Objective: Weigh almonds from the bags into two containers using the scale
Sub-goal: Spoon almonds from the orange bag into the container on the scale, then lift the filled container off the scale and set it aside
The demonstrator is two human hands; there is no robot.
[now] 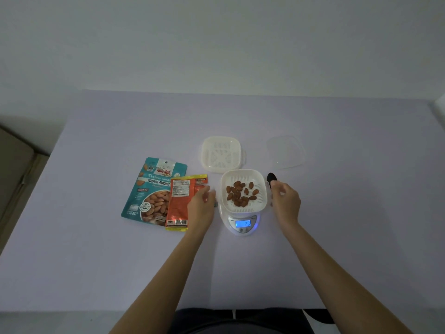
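Scale (242,228): white, centre of the lilac table (96,237), blue display lit.
Container (262,189): white, slotted, on the scale, holding almonds (240,194).
Second container (221,153): just beyond the first.
Clear lid (286,151): to its right.
Teal bag (149,189) and orange bag (183,201): overlapping, left of the scale.
Left hand (202,206): fingers loosely extended at the container's left rim, blurred.
Right hand (285,201): fingers curled at the right rim beside a black object (271,177). Cannot tell what it grips, if anything.

A pale lilac table (96,261) runs to a plain white wall (216,44) at its far edge. A clear plastic lid (286,151) lies flat on it, right of centre, with a small black object (271,177) just nearer. A beige cushion (14,165) sits beyond the table's left edge
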